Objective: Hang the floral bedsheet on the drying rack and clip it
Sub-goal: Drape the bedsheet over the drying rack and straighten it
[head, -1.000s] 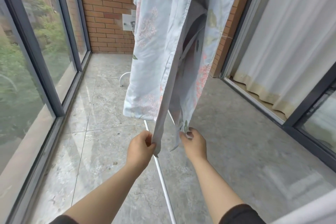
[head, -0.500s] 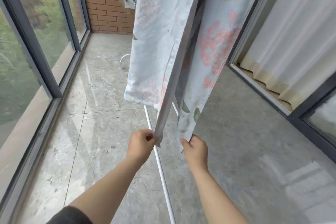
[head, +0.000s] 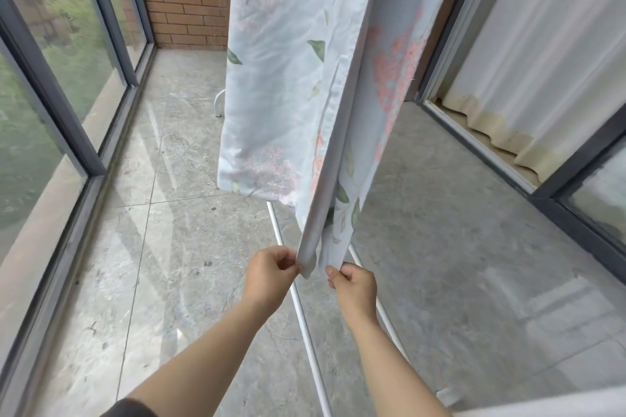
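Hanging floral bedsheet (head: 288, 78) divides the balcony lengthwise. Open floor (head: 152, 247) lies on either side, bounded by window glazing (head: 50, 95) left and sliding-door frame (head: 508, 162) right — white rack bars (head: 305, 325) run low beneath.

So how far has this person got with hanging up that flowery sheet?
Done: the floral bedsheet already hangs down from above; only the floor bars of the drying rack show. In hand: the left hand and right hand each pinch a bottom edge, apparently pulling the layers even. Left: clipping; no clip shows anywhere in view, and the rack's top is out of frame.
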`<state>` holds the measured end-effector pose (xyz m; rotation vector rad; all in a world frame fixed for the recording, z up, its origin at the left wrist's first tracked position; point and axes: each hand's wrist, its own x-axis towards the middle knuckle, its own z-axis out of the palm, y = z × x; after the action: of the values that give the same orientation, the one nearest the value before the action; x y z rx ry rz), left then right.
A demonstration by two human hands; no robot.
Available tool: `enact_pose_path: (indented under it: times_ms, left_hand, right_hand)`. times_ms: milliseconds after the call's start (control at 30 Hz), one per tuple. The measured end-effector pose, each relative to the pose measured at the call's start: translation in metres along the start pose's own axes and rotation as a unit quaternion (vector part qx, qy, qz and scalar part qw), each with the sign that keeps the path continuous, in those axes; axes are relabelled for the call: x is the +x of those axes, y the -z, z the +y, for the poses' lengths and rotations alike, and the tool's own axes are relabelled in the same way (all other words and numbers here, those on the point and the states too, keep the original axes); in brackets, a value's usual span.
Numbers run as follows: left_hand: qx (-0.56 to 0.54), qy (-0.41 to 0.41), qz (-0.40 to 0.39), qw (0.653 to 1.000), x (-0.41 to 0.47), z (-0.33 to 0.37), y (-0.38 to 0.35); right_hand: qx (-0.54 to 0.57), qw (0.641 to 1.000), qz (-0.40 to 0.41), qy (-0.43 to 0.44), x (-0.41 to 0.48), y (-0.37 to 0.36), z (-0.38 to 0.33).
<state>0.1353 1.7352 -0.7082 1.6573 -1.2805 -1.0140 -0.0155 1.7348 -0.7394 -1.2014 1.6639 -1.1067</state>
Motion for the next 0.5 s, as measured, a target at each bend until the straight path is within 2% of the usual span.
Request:
enact_pose_path:
  times_ms: [500]
  left_hand:
    - [-0.003, -0.016, -0.015, 1.000, -0.009, -0.004, -0.011]
  right_hand:
    - [0.028, 0.998, 0.057, -0.013, -0.026, -0.012, 0.005]
